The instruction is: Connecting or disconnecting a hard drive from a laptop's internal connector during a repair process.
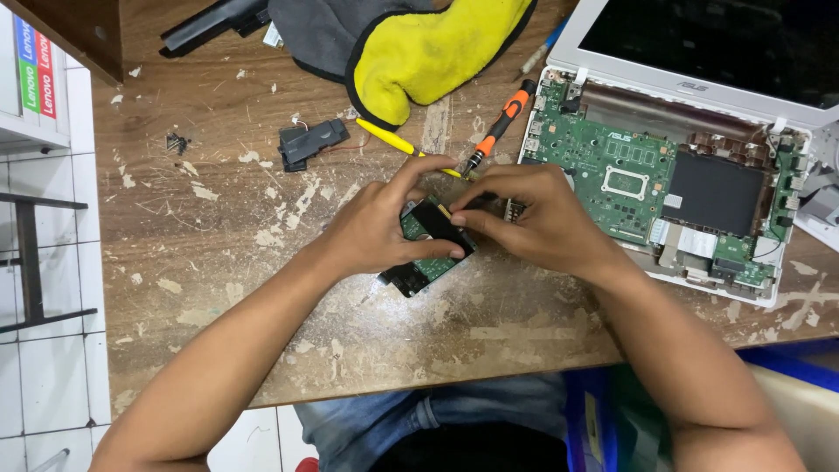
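Observation:
A small hard drive, black with a green circuit board showing, is held just above the worn wooden table at the middle. My left hand grips it from the left side, thumb across its lower edge. My right hand pinches its upper right end with fingertips. Part of the drive is hidden under both hands. Directly to the right lies an opened white laptop with its green motherboard exposed.
An orange-and-black screwdriver and a yellow-handled tool lie just behind my hands. A yellow and grey cloth, a small black part with wires and a long black part lie farther back. White tiled floor lies left.

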